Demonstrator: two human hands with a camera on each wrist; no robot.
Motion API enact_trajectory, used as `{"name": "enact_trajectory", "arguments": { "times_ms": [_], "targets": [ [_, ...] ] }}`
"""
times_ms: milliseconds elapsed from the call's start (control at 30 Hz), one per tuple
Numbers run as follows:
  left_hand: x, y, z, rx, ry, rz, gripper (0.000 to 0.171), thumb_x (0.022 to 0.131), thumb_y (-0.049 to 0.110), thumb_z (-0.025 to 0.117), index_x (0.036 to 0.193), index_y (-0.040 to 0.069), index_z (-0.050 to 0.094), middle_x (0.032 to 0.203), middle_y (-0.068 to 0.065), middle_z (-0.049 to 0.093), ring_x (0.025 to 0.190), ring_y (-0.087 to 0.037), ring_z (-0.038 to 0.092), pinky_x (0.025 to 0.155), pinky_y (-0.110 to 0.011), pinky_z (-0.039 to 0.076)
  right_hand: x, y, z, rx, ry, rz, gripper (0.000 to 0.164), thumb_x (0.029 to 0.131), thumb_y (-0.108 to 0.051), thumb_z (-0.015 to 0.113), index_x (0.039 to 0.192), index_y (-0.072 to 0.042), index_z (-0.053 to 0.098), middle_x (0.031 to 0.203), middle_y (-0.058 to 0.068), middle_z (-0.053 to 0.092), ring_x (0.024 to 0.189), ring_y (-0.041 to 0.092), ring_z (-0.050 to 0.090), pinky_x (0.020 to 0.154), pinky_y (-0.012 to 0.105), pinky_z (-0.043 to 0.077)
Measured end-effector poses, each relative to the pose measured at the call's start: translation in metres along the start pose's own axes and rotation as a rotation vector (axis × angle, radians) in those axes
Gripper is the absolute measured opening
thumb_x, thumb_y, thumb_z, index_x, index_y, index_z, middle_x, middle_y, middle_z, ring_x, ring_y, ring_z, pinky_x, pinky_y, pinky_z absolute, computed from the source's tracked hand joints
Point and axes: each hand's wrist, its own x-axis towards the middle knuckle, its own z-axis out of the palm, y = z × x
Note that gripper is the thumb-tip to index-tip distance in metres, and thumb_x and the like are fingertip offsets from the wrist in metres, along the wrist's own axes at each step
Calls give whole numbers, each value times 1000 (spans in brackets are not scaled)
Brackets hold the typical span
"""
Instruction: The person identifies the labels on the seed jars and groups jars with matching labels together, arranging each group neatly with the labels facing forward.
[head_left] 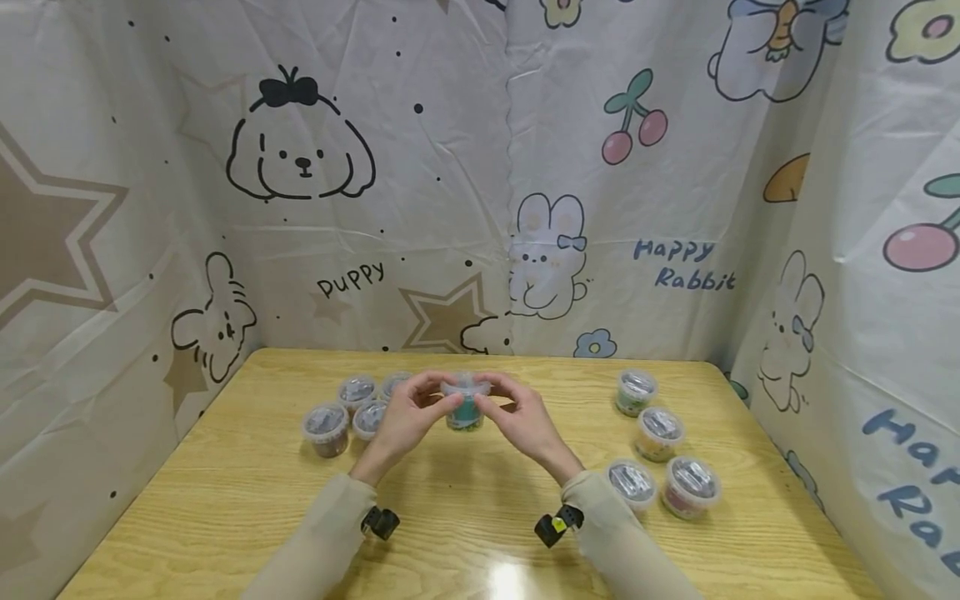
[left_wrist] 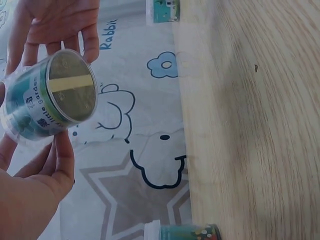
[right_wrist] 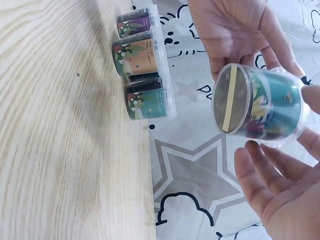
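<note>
A small clear plastic tub with a teal printed label and a lid is up off the table, between both hands. My left hand grips its left side near the rim, thumb in front. On the opposite side my right hand holds it likewise. In the left wrist view, the tub shows "little garden" lettering and a tape strip across its dark base. The right wrist view shows the same tub tilted, base toward the camera. Whatever is inside cannot be made out.
To the left stand several lidded tubs, close together. More lidded tubs are spread along the right side of the wooden table. A printed cloth hangs behind and at both sides.
</note>
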Motion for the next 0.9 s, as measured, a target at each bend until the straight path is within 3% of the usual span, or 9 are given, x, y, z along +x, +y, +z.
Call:
{"name": "enact_trajectory", "arguments": {
  "times_ms": [200, 500, 767, 900],
  "targets": [
    [1, 2, 3, 19, 18, 38, 26, 90, 14, 72, 114, 4, 66, 118, -17, 66, 94, -25, 65, 79, -24, 55, 1, -2, 0, -31, 32, -7, 32, 94, -38, 67, 123, -26, 65, 127, -2, 63, 117, 18, 60, 87, 37, 56],
    [0, 0, 0, 8, -46, 50, 22, 93, 11, 68, 114, 5, 67, 116, -17, 66, 82, -10, 61, 69, -24, 52, 2, 1, -6, 98, -9, -14, 26, 93, -25, 69, 115, -11, 64, 132, 8, 60, 122, 27, 56, 95, 49, 52],
    [-4, 2, -3, -16, -94, 39, 24, 95, 12, 65, 118, 4, 65, 121, -18, 64, 89, -11, 62, 75, -26, 54, 1, 0, -8, 165, -68, 3, 23, 95, -21, 66, 115, -9, 61, 131, 10, 58, 121, 27, 55, 96, 42, 50],
    [-4, 3, -2, -33, -74, 10, 26, 95, 13, 66, 119, 4, 65, 120, -18, 64, 88, -11, 63, 73, -25, 54, 2, 2, -6, 179, -80, 0, 27, 96, -19, 64, 121, -9, 61, 132, 11, 57, 122, 28, 55, 99, 44, 49]
  ]
}}
